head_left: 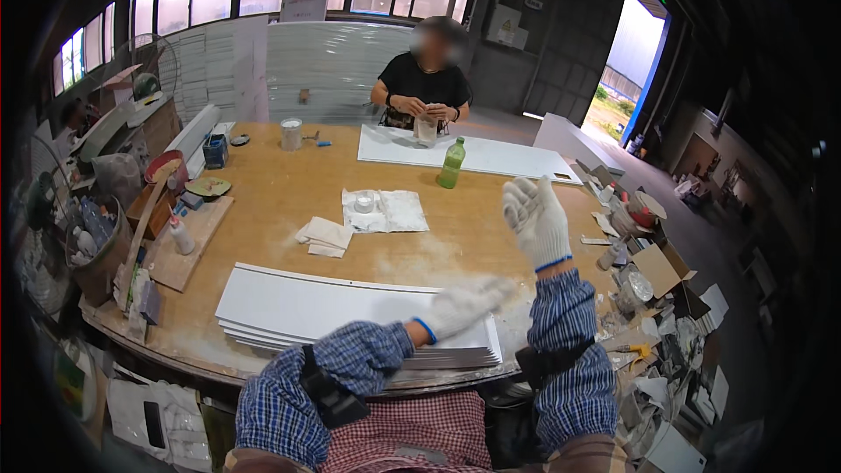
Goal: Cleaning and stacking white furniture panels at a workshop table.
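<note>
My left hand (464, 305), in a white work glove, is blurred with motion just above the right end of a stack of long white panels (307, 311) at the table's near edge. It holds nothing that I can see. My right hand (534, 219), also gloved, is raised upright over the table to the right, fingers together and slightly bent, empty. White dust lies on the wooden table (280, 193) near both hands.
Folded white cloths (326, 235) and a plastic bag (385, 208) lie mid-table. A green bottle (451, 163) stands by a white board (491, 156). A person (425, 88) sits opposite holding a clear cup. Tools and containers crowd the left edge; boxes and scraps pile at right.
</note>
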### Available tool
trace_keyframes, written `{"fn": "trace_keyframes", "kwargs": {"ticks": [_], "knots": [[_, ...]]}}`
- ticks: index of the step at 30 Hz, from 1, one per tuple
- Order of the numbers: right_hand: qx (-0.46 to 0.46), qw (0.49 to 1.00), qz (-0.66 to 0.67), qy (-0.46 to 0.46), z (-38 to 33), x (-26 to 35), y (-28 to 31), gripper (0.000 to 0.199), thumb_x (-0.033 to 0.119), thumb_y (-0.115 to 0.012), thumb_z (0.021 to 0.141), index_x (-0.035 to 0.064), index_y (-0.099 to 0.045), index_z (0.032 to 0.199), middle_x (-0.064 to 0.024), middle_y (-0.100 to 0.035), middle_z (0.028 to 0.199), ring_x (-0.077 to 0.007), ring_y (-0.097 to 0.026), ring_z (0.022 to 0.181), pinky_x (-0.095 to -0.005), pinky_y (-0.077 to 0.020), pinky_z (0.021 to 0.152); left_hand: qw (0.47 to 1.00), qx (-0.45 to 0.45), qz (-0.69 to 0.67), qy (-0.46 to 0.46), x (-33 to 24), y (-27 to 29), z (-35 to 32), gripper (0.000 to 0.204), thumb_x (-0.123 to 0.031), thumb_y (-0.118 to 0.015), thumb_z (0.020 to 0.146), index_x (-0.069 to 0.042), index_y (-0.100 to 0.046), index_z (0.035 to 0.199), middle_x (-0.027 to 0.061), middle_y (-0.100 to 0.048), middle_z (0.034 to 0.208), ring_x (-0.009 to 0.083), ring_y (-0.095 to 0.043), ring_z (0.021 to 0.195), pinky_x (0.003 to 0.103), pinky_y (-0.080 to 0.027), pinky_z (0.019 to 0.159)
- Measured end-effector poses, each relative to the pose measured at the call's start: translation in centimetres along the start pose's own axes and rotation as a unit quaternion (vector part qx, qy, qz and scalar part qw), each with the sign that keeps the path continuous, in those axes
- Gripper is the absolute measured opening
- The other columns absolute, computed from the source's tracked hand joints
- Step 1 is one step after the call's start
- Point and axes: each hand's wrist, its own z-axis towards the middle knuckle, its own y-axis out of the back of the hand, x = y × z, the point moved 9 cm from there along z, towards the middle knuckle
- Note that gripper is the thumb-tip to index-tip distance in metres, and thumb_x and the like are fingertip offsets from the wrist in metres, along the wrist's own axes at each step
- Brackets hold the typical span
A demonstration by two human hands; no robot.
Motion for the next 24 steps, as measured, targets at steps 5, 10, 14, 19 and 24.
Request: {"fn": "trace_keyframes", "kwargs": {"ticks": [5, 10, 14, 19, 24], "knots": [[-0.115, 0.993, -0.007, 0.031, 2.9, 1.6, 2.8, 0.054, 0.045, -0.043, 0.103, -0.0051, -0.05, 0.121, -0.0191, -0.063, 0.111, -0.0252, -0.066, 0.092, -0.0331, -0.0599, 0.076, 0.998, 0.03, -0.051, -0.019, -2.8, -7.4, -2.1, 0.075, -0.053, -0.053, 0.097, 0.008, -0.043, 0.139, 0.0142, -0.06, 0.124, 0.0189, -0.06, 0.106, 0.03, -0.048, 0.093], [-0.136, 0.99, -0.015, 0.044, 4.3, 2.2, 3.5, 0.056, 0.044, -0.042, 0.104, -0.0076, -0.048, 0.125, -0.0209, -0.061, 0.115, -0.0269, -0.066, 0.094, -0.0343, -0.06, 0.077, 0.951, 0.057, -0.29, 0.095, -1.1, -9.0, -2.5, 0.066, -0.045, -0.063, 0.095, 0.005, -0.048, 0.135, 0.0077, -0.061, 0.113, 0.0146, -0.059, 0.098, 0.029, -0.053, 0.081], [-0.142, 0.988, -0.008, 0.054, 4.7, 2.2, 2.8, 0.057, 0.044, -0.042, 0.104, -0.0084, -0.047, 0.126, -0.0214, -0.061, 0.115, -0.0273, -0.066, 0.095, -0.0348, -0.0601, 0.078, 0.863, 0.064, -0.481, 0.141, -0.1, -10.5, -2.3, 0.049, -0.035, -0.07, 0.092, -0.001, -0.053, 0.123, 0.0041, -0.06, 0.093, 0.011, -0.062, 0.081, 0.026, -0.056, 0.061], [-0.142, 0.986, -0.074, 0.042, 4.8, 1.4, 2.4, 0.056, 0.043, -0.043, 0.103, -0.0089, -0.047, 0.124, -0.0203, -0.064, 0.109, -0.027, -0.067, 0.09, -0.0338, -0.0595, 0.074, 0.872, 0.037, -0.47, 0.13, -0.5, -10.1, -1.9, 0.04, -0.037, -0.069, 0.093, -0.003, -0.055, 0.11, 0.0011, -0.058, 0.087, 0.0102, -0.06, 0.068, 0.027, -0.055, 0.056], [-0.13, 0.887, -0.429, 0.107, 3.9, 2.2, 2.6, 0.042, 0.042, -0.05, 0.1, 0.0031, -0.06, 0.112, -0.0174, -0.07, 0.09, -0.0264, -0.069, 0.071, -0.0356, -0.0563, 0.061, 0.882, 0.039, -0.447, 0.147, -1.1, -10.4, -2.4, 0.037, -0.037, -0.069, 0.092, -0.004, -0.058, 0.104, 0.0017, -0.057, 0.077, 0.0114, -0.058, 0.058, 0.027, -0.053, 0.052]]}}
